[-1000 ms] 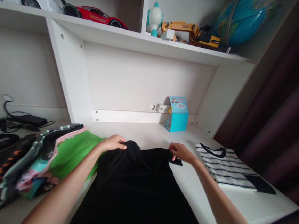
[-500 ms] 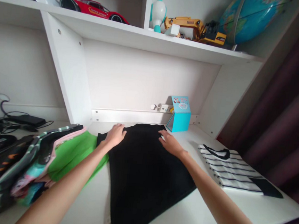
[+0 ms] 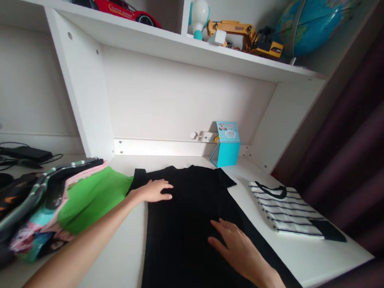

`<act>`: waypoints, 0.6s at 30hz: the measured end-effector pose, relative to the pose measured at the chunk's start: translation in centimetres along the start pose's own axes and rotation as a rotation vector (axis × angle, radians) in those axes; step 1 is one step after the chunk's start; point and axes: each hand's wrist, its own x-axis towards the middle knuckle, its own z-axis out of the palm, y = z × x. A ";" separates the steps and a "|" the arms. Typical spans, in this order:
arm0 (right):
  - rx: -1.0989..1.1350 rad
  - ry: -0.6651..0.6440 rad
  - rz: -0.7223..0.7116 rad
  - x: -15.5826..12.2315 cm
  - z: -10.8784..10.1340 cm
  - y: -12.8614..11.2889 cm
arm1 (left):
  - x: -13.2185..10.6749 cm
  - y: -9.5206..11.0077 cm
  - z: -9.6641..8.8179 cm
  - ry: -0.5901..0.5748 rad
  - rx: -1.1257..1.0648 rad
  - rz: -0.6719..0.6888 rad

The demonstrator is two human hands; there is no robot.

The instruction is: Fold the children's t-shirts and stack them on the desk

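White and smooth, the bench (image 3: 115, 249) stretches across the view, and right up front we have the black short-sleeved T-shirt (image 3: 183, 242), laid out flat on it, body running off the bottom edge, collar at the far end. Over the middle of the shirt is the right hand (image 3: 235, 246), palm down, fingers spread, gripping nothing; whether it presses the cloth, I can't tell. Farther up, by the sleeve on the left, the left hand (image 3: 156, 191) is palm down too, fingers loosely apart and holding nothing.

Look left: a leaning row of folded, mixed-colour clothes (image 3: 38, 215), with a bright green cloth garment (image 3: 96, 198) on the side nearest the shirt. Over on the right, well apart from it, sits a folded white garment with dark stripes (image 3: 289, 215).

Deeper now, a black rectangular power adapter (image 3: 26, 152) among cables at left, and a turquoise standing card calendar (image 3: 229, 152) beyond the collar. Above, the white shelf (image 3: 121, 26) carries a red toy sports car (image 3: 119, 8), a yellow toy excavator (image 3: 235, 27) and a blue globe (image 3: 318, 27).
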 end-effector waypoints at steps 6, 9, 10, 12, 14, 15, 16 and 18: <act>0.013 0.009 -0.062 0.9 1.9 -1.8 | 1.6 -6.5 -1.0 0.159 0.106 -0.490; -0.027 0.031 -0.010 1.3 2.7 -2.6 | 1.2 -9.7 -1.3 0.192 0.032 -0.544; -0.039 0.038 0.020 1.2 2.6 -3.0 | 1.1 -10.4 -1.4 0.218 0.005 -0.534; -0.042 0.077 0.023 0.9 2.5 -4.2 | 0.9 -11.4 -1.9 0.252 -0.051 -0.497; -0.019 0.198 -0.145 0.2 3.5 -6.3 | 0.9 -12.0 -2.5 0.237 -0.107 -0.453; 0.002 0.311 -0.292 -0.2 4.6 -7.7 | 0.9 -12.1 -2.8 0.226 -0.135 -0.432; 0.029 0.448 -0.449 -0.5 6.1 -9.3 | 0.8 -12.2 -3.1 0.214 -0.159 -0.411; 0.091 0.809 -0.626 -0.8 9.8 -12.6 | 0.6 -12.3 -3.7 0.212 -0.230 -0.370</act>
